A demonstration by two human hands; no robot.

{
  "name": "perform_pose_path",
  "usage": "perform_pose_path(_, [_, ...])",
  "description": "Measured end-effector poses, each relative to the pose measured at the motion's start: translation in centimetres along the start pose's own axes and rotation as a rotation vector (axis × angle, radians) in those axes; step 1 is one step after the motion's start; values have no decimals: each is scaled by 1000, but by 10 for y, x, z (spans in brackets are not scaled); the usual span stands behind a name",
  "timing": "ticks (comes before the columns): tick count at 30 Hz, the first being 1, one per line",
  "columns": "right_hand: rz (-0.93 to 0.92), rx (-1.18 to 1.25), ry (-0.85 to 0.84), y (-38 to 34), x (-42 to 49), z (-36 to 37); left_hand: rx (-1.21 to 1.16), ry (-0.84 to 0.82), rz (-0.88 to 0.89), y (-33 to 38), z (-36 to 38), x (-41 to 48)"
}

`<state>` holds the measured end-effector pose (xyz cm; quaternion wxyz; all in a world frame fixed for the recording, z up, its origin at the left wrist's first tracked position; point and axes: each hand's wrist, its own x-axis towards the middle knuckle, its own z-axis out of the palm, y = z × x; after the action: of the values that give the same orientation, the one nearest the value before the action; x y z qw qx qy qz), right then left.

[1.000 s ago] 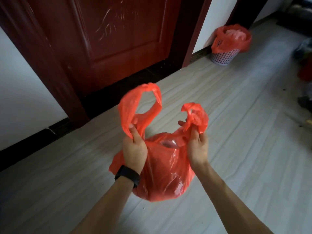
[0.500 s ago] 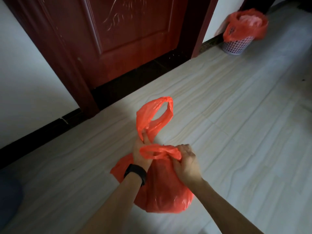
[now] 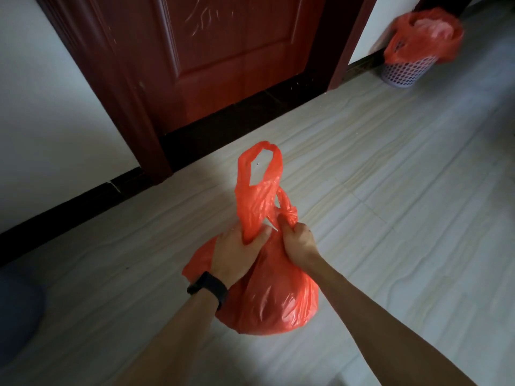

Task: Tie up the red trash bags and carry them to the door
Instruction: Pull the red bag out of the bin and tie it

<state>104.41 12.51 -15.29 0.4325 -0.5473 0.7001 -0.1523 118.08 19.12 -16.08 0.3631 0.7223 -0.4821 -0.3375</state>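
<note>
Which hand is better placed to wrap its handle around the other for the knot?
Likely the left hand: it grips the red trash bag's long handle loop, standing free above the fist. The right hand holds only a short, bunched handle.

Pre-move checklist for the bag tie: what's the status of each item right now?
1. Left hand grips one handle loop: ok.
2. Right hand grips the other handle, which is bunched up: ok.
3. Handles knotted together: cannot tell; where they meet is hidden between the hands.
4. Red bag body whole, nothing spilled on the floor: ok.
5. Second bag tied: not ok; it sits open-mouthed in the basket.
</note>
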Motion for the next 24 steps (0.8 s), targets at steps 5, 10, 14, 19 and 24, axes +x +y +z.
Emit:
perform_pose_path(5, [117,48,-37,3,5,8,-230,37,-44,4,5,5])
perform_pose_path(10, [138,26,-44,4,4,4,-762,8,-419,5,7,17])
perform_pose_path(14, [217,179,20,3,3,13,-719,5,-405,12,7,18])
perform_pose_path(19, [18,376,196,-13,-8,18,-295,-3,-282,8,18,23])
perform_pose_path(24, [159,924,154,-18,2,-4,-671,77,-421,10,12,24])
